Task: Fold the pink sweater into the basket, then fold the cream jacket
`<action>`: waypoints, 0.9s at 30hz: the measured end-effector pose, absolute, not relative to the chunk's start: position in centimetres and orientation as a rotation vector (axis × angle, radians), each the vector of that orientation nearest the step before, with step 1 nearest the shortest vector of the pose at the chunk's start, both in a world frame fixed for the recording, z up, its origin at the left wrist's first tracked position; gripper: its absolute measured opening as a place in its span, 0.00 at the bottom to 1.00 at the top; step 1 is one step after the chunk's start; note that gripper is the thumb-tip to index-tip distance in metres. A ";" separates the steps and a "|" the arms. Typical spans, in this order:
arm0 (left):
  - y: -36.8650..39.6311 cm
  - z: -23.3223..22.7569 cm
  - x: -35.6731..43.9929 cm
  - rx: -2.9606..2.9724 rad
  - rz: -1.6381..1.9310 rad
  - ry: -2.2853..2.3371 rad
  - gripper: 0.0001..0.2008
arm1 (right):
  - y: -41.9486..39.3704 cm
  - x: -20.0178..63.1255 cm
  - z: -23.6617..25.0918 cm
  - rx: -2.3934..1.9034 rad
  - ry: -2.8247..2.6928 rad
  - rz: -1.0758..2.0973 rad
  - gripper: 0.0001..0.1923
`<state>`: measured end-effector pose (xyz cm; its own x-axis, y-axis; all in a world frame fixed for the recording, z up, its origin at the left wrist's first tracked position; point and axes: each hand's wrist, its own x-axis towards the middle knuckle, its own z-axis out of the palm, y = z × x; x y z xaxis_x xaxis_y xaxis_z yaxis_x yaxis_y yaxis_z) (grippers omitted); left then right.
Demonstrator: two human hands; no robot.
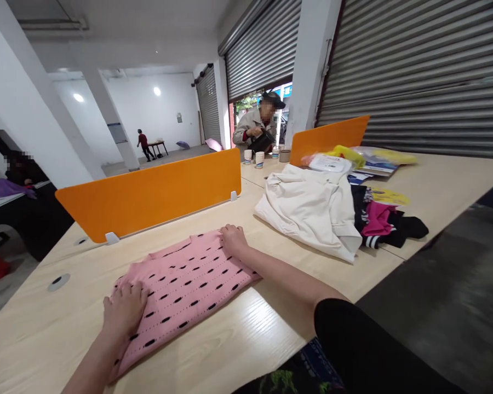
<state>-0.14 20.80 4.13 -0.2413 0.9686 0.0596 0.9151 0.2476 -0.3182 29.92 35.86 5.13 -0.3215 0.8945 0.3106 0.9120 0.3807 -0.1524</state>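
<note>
A pink knitted top (184,279) with black oval marks and dotted lines lies folded flat on the light wooden table. My left hand (125,306) rests palm down on its left edge, fingers spread over the fabric. At the far right corner of the top is my right hand (233,241), its slightly bent fingers apart and touching the knit. Both hands press from above, with no fabric seen pinched in them. The neckline faces away from me, and the shoulder corners are partly covered by my hands.
Beyond the top stands an orange divider (156,191). To the right are a white garment (308,205), dark and magenta clothes (380,221), plastic packets (332,162) and another orange divider (328,139). Across the table, a person (254,126) holds a dark jug (262,141) near paper cups (259,160).
</note>
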 end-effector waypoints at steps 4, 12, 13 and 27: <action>22.6 5.3 3.5 -1.904 0.104 -2.106 0.24 | 33.2 26.4 5.4 -1.137 -2.503 0.004 0.24; 24.8 1.6 7.2 -2.082 0.198 -2.119 0.28 | 31.6 23.8 2.2 -0.857 -2.742 0.170 0.26; 24.9 1.6 6.9 -2.094 0.192 -2.118 0.28 | 31.7 24.0 2.3 -0.851 -2.739 0.175 0.26; 22.4 0.8 -7.0 -1.784 -0.052 -2.473 0.28 | 33.9 25.9 3.0 -0.949 -2.756 0.329 0.28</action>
